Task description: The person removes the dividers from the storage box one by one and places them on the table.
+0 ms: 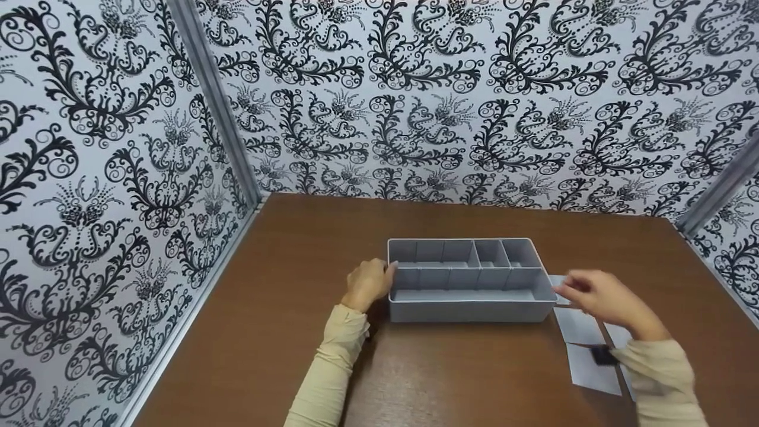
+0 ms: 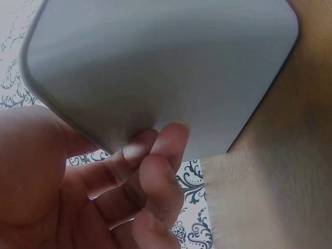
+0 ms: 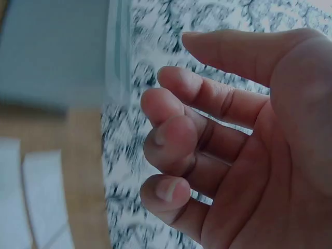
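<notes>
The person's left hand (image 1: 367, 283) rests against the left end of a gray tray (image 1: 468, 311). In the left wrist view, its fingers (image 2: 155, 155) are a little bent and touch the smooth gray side of the tray, but they do not wrap around it. The right hand (image 1: 599, 296) is in the air just beside the right end of the tray, and it looks blurry. In the right wrist view, its fingers (image 3: 181, 135) are loosely curled and hold nothing. The tray sits in the middle of a brown wooden table (image 1: 296, 332), with its long side facing the person. It has many small boxes inside it, split up by thin walls, and one long box runs along the near side. White paper sheets (image 1: 584, 350) lie flat on the table under the right hand and just beside the tray. No words can be read on the sheets or on the tray. A small black thing (image 1: 602, 354) shows by the right wrist, but it is too blurry to tell what it is. Both arms wear light tan sleeves (image 1: 332, 367). Walls (image 1: 118, 148) with black swirly flower shapes on white stand around the table on three sides.
</notes>
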Motion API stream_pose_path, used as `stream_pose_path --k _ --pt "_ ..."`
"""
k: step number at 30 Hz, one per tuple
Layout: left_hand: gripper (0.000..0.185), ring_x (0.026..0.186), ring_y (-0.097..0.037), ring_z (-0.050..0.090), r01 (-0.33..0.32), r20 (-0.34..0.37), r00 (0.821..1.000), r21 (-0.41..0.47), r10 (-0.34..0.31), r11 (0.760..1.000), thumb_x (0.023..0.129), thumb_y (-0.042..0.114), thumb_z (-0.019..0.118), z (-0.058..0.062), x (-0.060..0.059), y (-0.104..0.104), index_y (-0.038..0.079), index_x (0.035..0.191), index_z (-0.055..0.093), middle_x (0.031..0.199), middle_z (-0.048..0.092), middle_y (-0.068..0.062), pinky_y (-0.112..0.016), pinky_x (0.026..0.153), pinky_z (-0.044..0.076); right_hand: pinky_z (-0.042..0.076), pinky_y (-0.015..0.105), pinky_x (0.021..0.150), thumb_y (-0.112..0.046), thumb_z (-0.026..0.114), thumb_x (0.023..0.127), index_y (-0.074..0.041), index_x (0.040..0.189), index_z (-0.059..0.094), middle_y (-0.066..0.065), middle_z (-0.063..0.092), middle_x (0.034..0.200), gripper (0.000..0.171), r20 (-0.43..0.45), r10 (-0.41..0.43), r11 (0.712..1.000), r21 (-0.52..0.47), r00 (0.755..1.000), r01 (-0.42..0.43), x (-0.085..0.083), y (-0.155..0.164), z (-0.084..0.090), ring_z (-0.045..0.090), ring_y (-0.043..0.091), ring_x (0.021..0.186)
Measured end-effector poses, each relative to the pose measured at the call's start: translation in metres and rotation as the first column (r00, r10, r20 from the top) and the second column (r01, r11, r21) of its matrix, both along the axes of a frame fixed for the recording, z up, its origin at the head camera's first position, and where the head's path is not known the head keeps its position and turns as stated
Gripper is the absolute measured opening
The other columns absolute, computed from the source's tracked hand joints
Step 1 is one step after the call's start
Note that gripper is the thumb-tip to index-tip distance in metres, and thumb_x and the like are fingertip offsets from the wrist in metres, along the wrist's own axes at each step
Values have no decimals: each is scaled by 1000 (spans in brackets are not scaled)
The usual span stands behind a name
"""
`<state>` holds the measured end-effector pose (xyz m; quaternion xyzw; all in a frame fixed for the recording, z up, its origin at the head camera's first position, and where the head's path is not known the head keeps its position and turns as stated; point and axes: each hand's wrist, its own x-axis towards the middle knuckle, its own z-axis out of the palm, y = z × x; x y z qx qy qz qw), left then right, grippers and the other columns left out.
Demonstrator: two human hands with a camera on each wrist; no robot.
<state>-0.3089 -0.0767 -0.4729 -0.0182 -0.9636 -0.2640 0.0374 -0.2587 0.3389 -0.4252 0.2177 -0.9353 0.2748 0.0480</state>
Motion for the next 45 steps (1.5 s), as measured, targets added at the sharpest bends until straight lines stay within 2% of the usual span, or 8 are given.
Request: stream_pose_path --k 7,12,17,21,29,36,40,45 --pt "45 94 -38 69 12 20 1000 -22 -12 1000 101 44 48 -1 -1 0 9 91 74 102 73 -17 -52 75 52 41 27 60 -23 67 94 -15 77 63 -9 55 66 19 1 68 997 23 998 -68 -33 -51 16 49 4 60" --pt "45 93 -38 69 17 19 1000 -36 -16 999 101 45 48 -2 -2 -1 9 91 73 102 73 -17 -52 74 52 43 27 60 -25 66 95 -12 77 64 -4 59 67 22 87 101 994 40 991 -105 -57 -75 22 51 8 60" --pt "46 93 -38 69 1 21 1000 -40 0 999 101 46 48 -2 -3 -1 8 89 73 103 73 -17 -52 74 52 45 30 63 -25 63 96 -10 77 64 2 62 69 24 166 108 990 68 980 -121 -81 -94 18 53 11 62" --pt "45 94 -38 69 -7 23 1000 -36 8 999 101 45 49 -3 -2 -1 9 91 73 104 73 -17 -52 75 52 43 31 64 -28 62 96 -11 78 65 4 64 70 25 227 59 992 98 972 -83 -94 -104 9 52 12 62" --pt "45 96 -38 69 2 26 1000 -32 -2 999 101 45 48 -3 -2 2 9 92 74 105 73 -17 -52 76 52 38 28 54 -21 62 94 -5 71 62 -3 55 60 27 278 -40 997 74 960 20 -99 -112 -9 47 11 56" --pt "44 94 -37 70 10 7 1000 -34 -10 999 101 44 49 0 -2 1 10 92 75 100 74 -15 -52 74 52 32 26 52 -20 65 90 -11 59 55 -7 44 57 33 211 -117 991 86 970 101 -98 -120 -15 40 11 55" --pt "45 94 -36 70 18 11 1000 -30 -17 999 101 45 49 0 -2 1 10 93 75 99 74 -14 -51 75 52 34 28 54 -19 67 88 -11 59 57 -5 48 59 31 176 -158 985 98 972 142 -95 -124 -16 43 13 58" --pt "45 98 -36 69 4 21 1000 -34 -4 999 101 46 48 -1 -3 1 11 102 76 106 73 -16 -52 77 52 36 31 57 -23 69 87 -12 62 60 -2 53 64 28 177 -225 970 131 958 204 -93 -128 -17 48 17 63"
